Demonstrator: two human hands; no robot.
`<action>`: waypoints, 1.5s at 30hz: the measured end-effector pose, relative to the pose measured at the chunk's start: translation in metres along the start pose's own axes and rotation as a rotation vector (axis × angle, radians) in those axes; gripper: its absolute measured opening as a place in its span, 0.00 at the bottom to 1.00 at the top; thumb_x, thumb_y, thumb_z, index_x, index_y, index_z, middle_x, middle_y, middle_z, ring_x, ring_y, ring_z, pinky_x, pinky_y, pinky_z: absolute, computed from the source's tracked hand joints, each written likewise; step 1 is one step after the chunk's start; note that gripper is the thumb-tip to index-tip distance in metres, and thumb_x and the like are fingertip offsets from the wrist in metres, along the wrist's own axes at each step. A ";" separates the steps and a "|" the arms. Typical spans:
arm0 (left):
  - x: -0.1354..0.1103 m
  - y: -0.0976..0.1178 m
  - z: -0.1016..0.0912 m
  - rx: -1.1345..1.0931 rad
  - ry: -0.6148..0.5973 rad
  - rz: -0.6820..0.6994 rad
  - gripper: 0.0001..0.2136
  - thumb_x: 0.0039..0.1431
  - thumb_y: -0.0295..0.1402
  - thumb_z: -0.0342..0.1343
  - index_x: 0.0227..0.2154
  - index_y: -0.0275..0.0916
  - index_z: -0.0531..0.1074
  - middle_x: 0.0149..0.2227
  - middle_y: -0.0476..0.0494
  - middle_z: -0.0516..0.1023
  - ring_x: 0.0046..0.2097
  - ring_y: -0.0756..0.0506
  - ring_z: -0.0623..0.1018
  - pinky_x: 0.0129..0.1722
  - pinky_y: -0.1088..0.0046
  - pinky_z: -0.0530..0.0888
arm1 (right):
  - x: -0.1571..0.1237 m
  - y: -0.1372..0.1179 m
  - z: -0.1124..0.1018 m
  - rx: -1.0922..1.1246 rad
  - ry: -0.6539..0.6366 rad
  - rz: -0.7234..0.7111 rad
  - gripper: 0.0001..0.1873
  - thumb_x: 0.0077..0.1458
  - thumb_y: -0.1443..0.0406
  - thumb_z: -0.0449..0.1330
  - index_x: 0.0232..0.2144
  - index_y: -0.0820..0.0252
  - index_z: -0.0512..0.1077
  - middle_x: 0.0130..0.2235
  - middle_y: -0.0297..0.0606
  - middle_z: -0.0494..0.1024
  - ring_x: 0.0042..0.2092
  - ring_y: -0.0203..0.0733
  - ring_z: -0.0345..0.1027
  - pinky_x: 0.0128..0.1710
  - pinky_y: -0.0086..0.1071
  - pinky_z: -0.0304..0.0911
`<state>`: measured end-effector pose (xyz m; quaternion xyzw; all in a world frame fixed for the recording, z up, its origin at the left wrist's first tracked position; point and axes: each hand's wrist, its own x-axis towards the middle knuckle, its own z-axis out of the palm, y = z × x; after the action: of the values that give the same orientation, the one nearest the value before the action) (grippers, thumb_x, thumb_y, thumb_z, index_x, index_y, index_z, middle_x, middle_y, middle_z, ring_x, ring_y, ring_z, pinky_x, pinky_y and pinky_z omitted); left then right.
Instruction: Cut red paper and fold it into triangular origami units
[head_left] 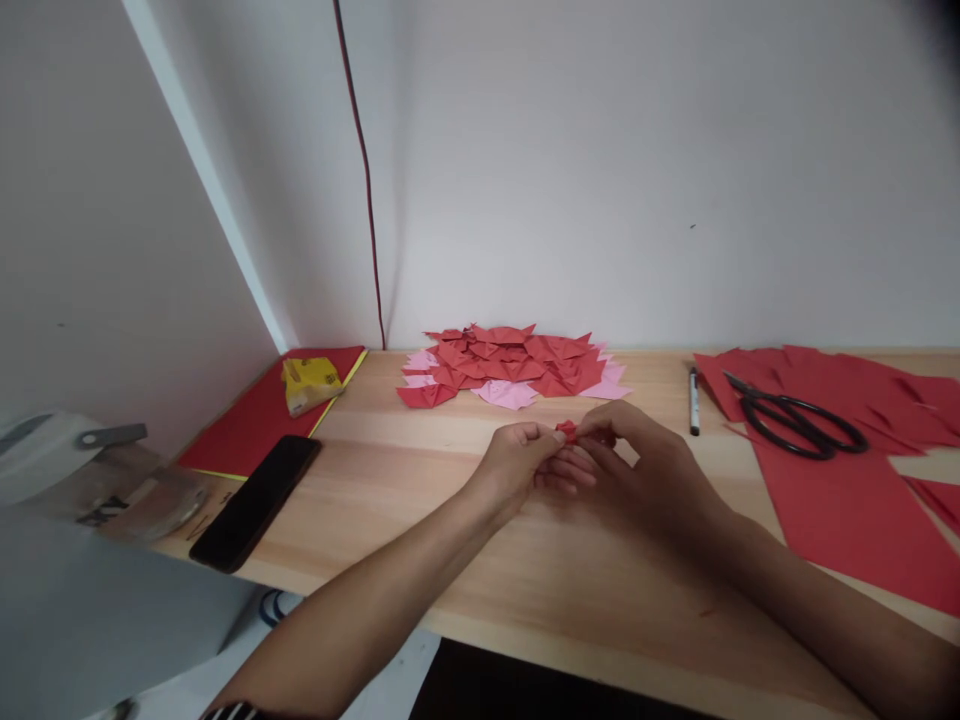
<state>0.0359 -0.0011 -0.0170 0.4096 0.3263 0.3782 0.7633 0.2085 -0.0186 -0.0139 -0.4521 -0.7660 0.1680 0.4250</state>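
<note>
Over the middle of the wooden table, my left hand [525, 455] pinches a small folded piece of red paper [567, 431] between thumb and forefinger, its other fingers loosely curled beneath. My right hand [652, 465] closes on the paper's right side with thumb and fingertips. Much of the paper is hidden by the fingers, so its exact shape cannot be made out. Just beyond my hands, a pile of folded red and pink paper pieces [502, 365] with pointed corners lies against the wall.
At right, black-handled scissors [802, 425] rest on red paper sheets [862, 520], beside a marker pen [694, 402]. A phone [256, 500], a red sheet [240, 430], a yellow packet [310, 384] and a clear plastic bottle [142, 500] are at left. The table's front edge [480, 625] runs below my forearms.
</note>
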 end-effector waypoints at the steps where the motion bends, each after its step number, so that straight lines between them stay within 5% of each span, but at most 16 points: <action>1: 0.000 -0.001 0.000 -0.005 0.015 0.016 0.13 0.52 0.38 0.60 0.28 0.31 0.69 0.27 0.40 0.79 0.26 0.48 0.79 0.22 0.79 0.72 | 0.000 0.000 0.001 0.049 -0.015 0.080 0.05 0.59 0.64 0.54 0.37 0.55 0.69 0.34 0.37 0.74 0.34 0.40 0.68 0.32 0.35 0.65; 5: -0.003 -0.004 0.001 0.015 0.065 0.082 0.13 0.53 0.39 0.59 0.30 0.32 0.67 0.26 0.40 0.79 0.24 0.47 0.79 0.22 0.78 0.73 | 0.001 0.001 0.006 0.307 -0.090 0.304 0.06 0.59 0.60 0.55 0.37 0.55 0.67 0.33 0.35 0.74 0.34 0.40 0.68 0.32 0.35 0.65; 9: -0.003 -0.002 0.002 0.073 0.093 0.113 0.14 0.52 0.40 0.59 0.31 0.33 0.66 0.25 0.41 0.78 0.23 0.47 0.79 0.20 0.78 0.71 | 0.002 0.003 0.010 0.549 -0.120 0.362 0.07 0.58 0.60 0.57 0.34 0.57 0.66 0.32 0.33 0.72 0.32 0.37 0.67 0.31 0.32 0.64; 18: -0.003 0.000 0.004 0.210 0.188 0.170 0.10 0.56 0.38 0.55 0.32 0.34 0.66 0.24 0.44 0.78 0.22 0.48 0.77 0.21 0.78 0.71 | 0.005 0.000 0.004 0.594 -0.310 0.429 0.11 0.58 0.58 0.56 0.39 0.58 0.68 0.38 0.37 0.73 0.40 0.41 0.67 0.39 0.35 0.62; 22: -0.005 0.000 0.003 0.292 0.205 0.181 0.07 0.59 0.35 0.52 0.32 0.36 0.67 0.24 0.47 0.78 0.22 0.49 0.77 0.23 0.77 0.73 | 0.004 -0.005 0.007 0.670 -0.298 0.435 0.12 0.59 0.55 0.55 0.39 0.57 0.67 0.39 0.37 0.72 0.42 0.42 0.66 0.41 0.36 0.62; 31: -0.005 -0.004 0.003 0.500 0.256 0.225 0.08 0.60 0.36 0.51 0.32 0.37 0.69 0.27 0.47 0.76 0.27 0.49 0.77 0.24 0.77 0.73 | 0.003 -0.002 0.009 0.514 -0.277 0.420 0.13 0.61 0.55 0.51 0.34 0.57 0.65 0.36 0.36 0.72 0.37 0.40 0.65 0.36 0.33 0.61; 45: 0.000 -0.009 0.012 0.404 0.226 0.101 0.09 0.61 0.37 0.48 0.30 0.36 0.65 0.25 0.47 0.74 0.22 0.49 0.77 0.19 0.78 0.71 | -0.001 0.004 0.008 0.292 -0.219 0.446 0.14 0.62 0.56 0.49 0.31 0.58 0.66 0.29 0.34 0.71 0.31 0.38 0.64 0.32 0.32 0.60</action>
<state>0.0481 -0.0092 -0.0191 0.5251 0.4578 0.3865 0.6045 0.2045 -0.0167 -0.0213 -0.5225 -0.6569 0.4136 0.3527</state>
